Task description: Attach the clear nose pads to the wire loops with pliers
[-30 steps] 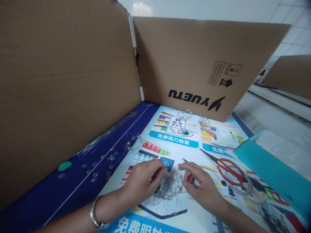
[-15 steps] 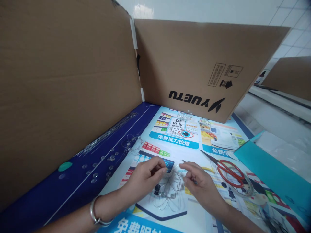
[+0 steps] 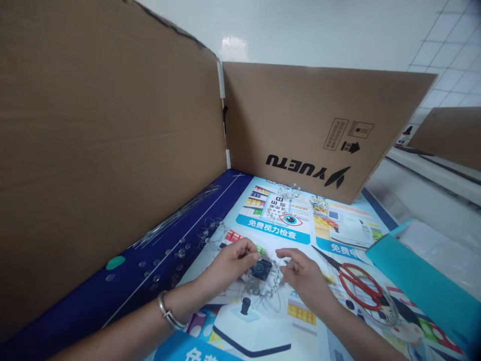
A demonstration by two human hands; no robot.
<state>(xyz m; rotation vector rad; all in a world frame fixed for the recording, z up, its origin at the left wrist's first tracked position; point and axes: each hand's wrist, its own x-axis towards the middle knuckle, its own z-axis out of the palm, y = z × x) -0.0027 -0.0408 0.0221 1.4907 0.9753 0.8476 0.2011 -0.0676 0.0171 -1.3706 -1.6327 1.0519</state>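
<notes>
My left hand (image 3: 236,259) is closed in a pinch, thumb against index finger, on a tangle of thin wire strung with clear beads (image 3: 254,288). The beaded wire hangs below the fingertips, over the printed sheet, in a loose ring with wire loops sticking out. To the right of it, my right hand (image 3: 302,276) holds nothing that I can see; its index finger and thumb are apart and the other fingers are curled. Scissors with red handles (image 3: 361,286) lie to the right of that hand. A metal bangle (image 3: 171,312) circles my left wrist.
Loose clear beads (image 3: 156,277), a green disc (image 3: 115,262) and a bundle of straight wires (image 3: 176,215) lie at left. Other beaded wire pieces (image 3: 289,192) sit farther back. Cardboard panels (image 3: 319,115) wall the left and rear. A teal folder (image 3: 421,281) lies at right.
The right fingers have come away from the short wire end they were next to and are now apart. The beaded wire has shifted up towards the left hand. The camera view has tilted up slightly.
</notes>
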